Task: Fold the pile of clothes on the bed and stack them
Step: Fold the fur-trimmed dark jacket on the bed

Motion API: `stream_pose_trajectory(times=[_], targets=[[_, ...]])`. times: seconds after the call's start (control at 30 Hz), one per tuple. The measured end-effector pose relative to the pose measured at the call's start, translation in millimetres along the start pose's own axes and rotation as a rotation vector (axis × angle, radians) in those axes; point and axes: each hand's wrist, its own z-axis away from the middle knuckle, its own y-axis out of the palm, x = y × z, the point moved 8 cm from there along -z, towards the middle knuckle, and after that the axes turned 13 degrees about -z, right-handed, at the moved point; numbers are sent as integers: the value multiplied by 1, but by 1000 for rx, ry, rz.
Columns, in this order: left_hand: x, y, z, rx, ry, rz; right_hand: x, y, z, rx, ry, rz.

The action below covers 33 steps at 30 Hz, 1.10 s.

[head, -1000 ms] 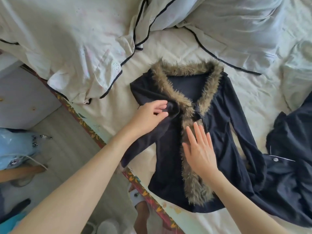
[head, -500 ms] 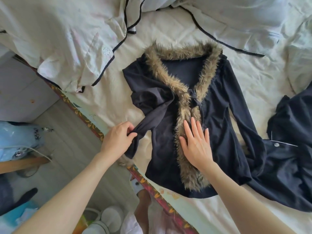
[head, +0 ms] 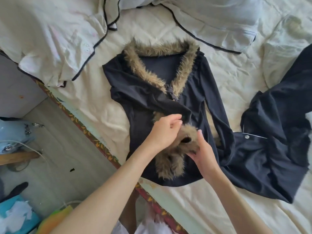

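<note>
A dark navy cardigan [head: 146, 92] with a brown fur collar and front trim lies face up on the bed. Its left sleeve is folded across the chest, and the sleeve's fur cuff [head: 187, 139] sits over the lower front. My left hand [head: 164, 129] has curled fingers that pinch the sleeve just above the cuff. My right hand [head: 201, 149] grips the cuff from the right side, thumb up. The right sleeve [head: 214, 98] lies straight down the garment's side.
A second dark garment [head: 273, 142] with a small button lies crumpled to the right, touching the cardigan's sleeve. White bedding with black piping [head: 55, 36] is heaped at the top left. The bed's patterned edge [head: 87, 132] runs diagonally, with floor and clutter to its left.
My left hand has carried the left sleeve from the bed's edge across the cardigan's front. My right hand has lifted off the fur trim and taken hold of the cuff.
</note>
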Motion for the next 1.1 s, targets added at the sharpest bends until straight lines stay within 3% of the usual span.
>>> stream_pose_trajectory(times=[0.2,0.3,0.37,0.5,0.73,0.97,1.1], targets=[[42,42,17,147,-18,-183,1,-25,-16,-91,106,-77],[41,69,29,278,62,-315,3,-24,-20,-142,95,-11],[27,80,30,262,133,-347,12,-33,-23,-230,32,41],[8,76,32,123,161,-176,20,-67,-14,-379,8,-20],[20,100,48,191,-58,130,12,-89,15,-259,-40,-37],[-12,114,56,80,83,-4,9,-88,13,-197,176,-252],[-23,121,61,121,242,-187,17,-92,7,-298,124,101]])
